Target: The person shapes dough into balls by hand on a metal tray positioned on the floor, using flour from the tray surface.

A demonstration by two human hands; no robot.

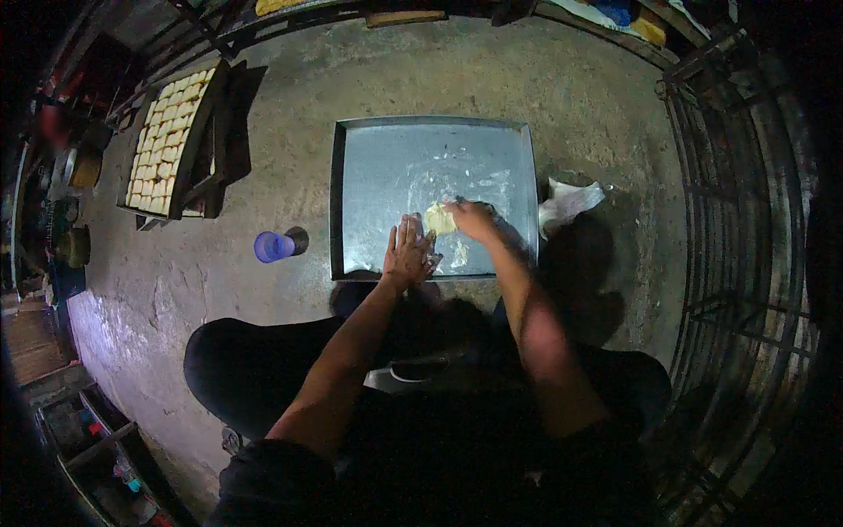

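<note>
A wide metal baking tray with raised sides lies on the floor in front of me. Near its front, a soft pale yellow lump rests on the metal; whether it is dough or fat I cannot tell. My right hand grips the lump's right edge with curled fingers. Just left of it, my left hand has its fingers stretched out, low over the tray's front edge, with whitish residue on them. Whitish smears mark the metal around both hands.
A purple plastic cup stands left of the tray. A crumpled white bag or cloth lies to the right. At the far left, a tilted tray holds rows of pale dough pieces. Dark metal racks line the right side.
</note>
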